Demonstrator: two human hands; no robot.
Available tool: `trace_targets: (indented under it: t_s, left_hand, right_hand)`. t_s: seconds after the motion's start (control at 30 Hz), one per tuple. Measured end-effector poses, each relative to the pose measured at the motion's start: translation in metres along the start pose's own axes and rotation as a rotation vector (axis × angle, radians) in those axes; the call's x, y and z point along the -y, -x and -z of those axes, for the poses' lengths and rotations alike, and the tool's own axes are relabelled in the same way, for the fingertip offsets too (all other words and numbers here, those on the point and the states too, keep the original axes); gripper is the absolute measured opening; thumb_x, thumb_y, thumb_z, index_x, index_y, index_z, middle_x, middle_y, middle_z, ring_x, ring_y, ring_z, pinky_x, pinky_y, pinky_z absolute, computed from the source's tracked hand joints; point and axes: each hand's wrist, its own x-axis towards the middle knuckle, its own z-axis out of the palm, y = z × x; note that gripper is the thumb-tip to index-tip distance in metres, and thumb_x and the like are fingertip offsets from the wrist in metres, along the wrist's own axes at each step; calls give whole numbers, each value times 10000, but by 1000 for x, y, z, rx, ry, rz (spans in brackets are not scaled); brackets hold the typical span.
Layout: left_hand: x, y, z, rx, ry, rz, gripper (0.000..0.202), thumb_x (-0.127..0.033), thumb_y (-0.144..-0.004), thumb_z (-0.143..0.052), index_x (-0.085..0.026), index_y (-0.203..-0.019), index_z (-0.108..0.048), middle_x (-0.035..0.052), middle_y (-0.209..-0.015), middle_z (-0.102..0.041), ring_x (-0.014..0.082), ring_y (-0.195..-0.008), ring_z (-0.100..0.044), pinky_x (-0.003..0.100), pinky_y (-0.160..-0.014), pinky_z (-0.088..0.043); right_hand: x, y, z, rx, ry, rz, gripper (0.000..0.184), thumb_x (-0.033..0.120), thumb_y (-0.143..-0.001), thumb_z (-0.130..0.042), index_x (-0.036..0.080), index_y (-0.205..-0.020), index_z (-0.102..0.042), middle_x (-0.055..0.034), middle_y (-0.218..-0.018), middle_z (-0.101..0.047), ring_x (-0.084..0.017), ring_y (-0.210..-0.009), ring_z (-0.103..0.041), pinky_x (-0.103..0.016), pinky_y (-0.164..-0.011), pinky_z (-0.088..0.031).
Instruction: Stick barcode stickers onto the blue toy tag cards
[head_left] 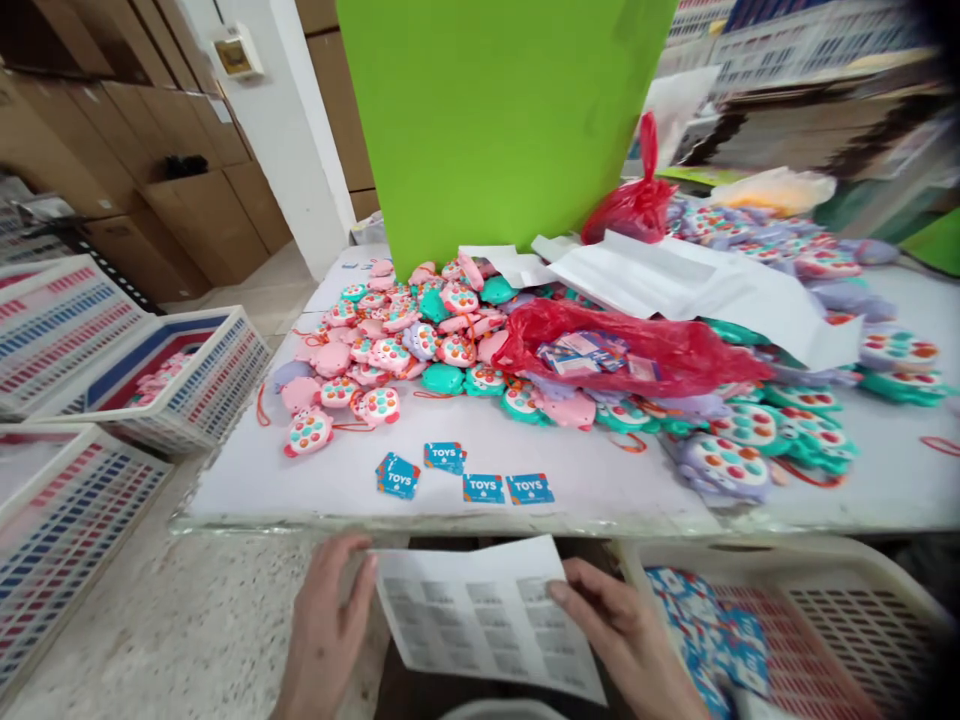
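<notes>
- A white table spans the view, a green board at twelve o'clock.
- Printed sheet: at six o'clock, between both hands.
- Left hand: at the sheet's nine o'clock, loosely curved by its corner; whether it grips, I cannot tell.
- Right hand: at the sheet's three o'clock, thumb and fingers pinching its edge.
- Blue cards: at the sheet's twelve o'clock.
</notes>
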Motion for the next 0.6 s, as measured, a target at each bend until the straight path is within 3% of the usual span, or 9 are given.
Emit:
trace_targets:
  t_s: [0.03, 0.1, 0.17, 0.23, 0.33, 0.4, 0.5, 0.6]
  left_hand:
    - [12, 9, 3, 24, 56, 125, 365, -510, -767, -493, -185, -917, -563, 94, -942, -628, 248, -880, -584, 357, -706, -497]
    - [29, 26, 1, 154, 231, 228, 436, -510, -766, -515, -166, -1034, -523, 101, -971, -640, 236, -885, -603, 342, -734, -500]
    - [35, 41, -7, 248, 427, 255, 482, -492, -767, -539, -148, -1099, -478, 96, -933, -661, 224, -867, -618, 329, -763, -490]
    - [32, 50, -15, 253, 531, 245, 461, -469, -770, -555, -140, -1084, -480, 77, -852, -677, 213, -801, -630, 306, -725, -490]
    - [24, 56, -21, 188, 506, 208, 393, -449, -773, -563, -140, -1013, -517, 59, -788, -674, 200, -724, -629, 279, -655, -487]
    - [26, 61, -23, 175, 472, 184, 423, -459, -771, -558, -139, -1043, -510, 86, -895, -668, 211, -803, -627, 292, -704, -495]
    - [42, 76, -30, 230, 408, 186, 545, -482, -772, -535, -141, -1186, -440, 118, -1062, -621, 213, -894, -610, 307, -779, -493]
    - [65, 94, -41, 287, 316, 194, 618, -499, -779, -503, -153, -1272, -368, 72, -899, -639, 178, -732, -617, 280, -668, -501]
  right_hand:
    - [-4, 3, 2, -7, -39, -19, 338, 500, -792, -501, 185, -715, -594, -8, -664, -598, -170, -636, -547, -230, -563, -456]
    - [-12, 8, 7, -17, -96, -49, 337, 502, -788, -509, 183, -770, -615, -15, -688, -612, -177, -645, -552, -240, -565, -462]
    - [-21, 13, 10, -49, -114, -62, 337, 500, -790, -509, 187, -829, -629, -17, -715, -628, -176, -642, -553, -239, -552, -464]
    - [-32, 18, 12, -115, -84, -44, 346, 507, -781, -515, 191, -845, -641, -18, -714, -639, -176, -630, -555, -232, -529, -464]
    - [-51, 24, 14, -213, 27, -8, 353, 503, -749, -548, 189, -863, -662, -35, -780, -674, -200, -700, -592, -237, -579, -490]
    - [-64, 27, 14, -266, 84, -2, 370, 499, -729, -565, 182, -891, -666, -55, -874, -690, -224, -784, -612, -251, -646, -506]
    - [-78, 32, 13, -318, 105, -11, 413, 501, -724, -559, 167, -947, -651, -78, -956, -685, -243, -865, -618, -266, -700, -516]
    - [-87, 36, 13, -333, 107, -18, 467, 484, -744, -547, 159, -1078, -582, -72, -924, -687, -228, -835, -627, -264, -669, -522]
